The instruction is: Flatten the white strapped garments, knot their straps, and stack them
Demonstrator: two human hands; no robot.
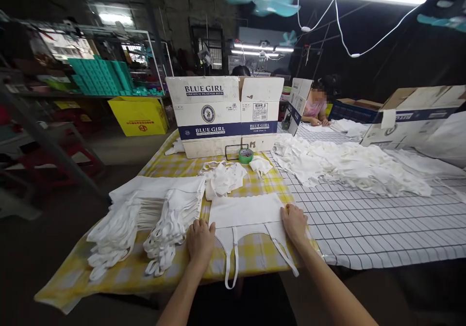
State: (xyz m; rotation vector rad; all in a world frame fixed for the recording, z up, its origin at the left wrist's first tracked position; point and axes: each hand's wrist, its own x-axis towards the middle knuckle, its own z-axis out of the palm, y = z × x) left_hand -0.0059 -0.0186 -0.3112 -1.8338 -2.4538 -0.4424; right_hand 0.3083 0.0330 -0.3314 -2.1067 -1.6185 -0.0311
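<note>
A white strappy top [246, 214] lies flat on the yellow checked tablecloth [255, 253], its straps hanging over the near table edge. My left hand [200, 239] rests palm down on the garment's left lower corner, fingers curled at its edge. My right hand [293, 222] presses flat on the right lower corner, fingers stretched. A stack of folded white tops [153, 214] lies just left of my left hand. A small heap of unfolded white tops [222, 178] sits behind the flat one.
A Blue Girl cardboard box [224, 115] stands across the table's back, with a green tape roll [246, 155] before it. A long pile of white garments [349, 163] covers the black-grid cloth [364, 224] on the right. Another person [316, 106] works at the far end beside more boxes [411, 115].
</note>
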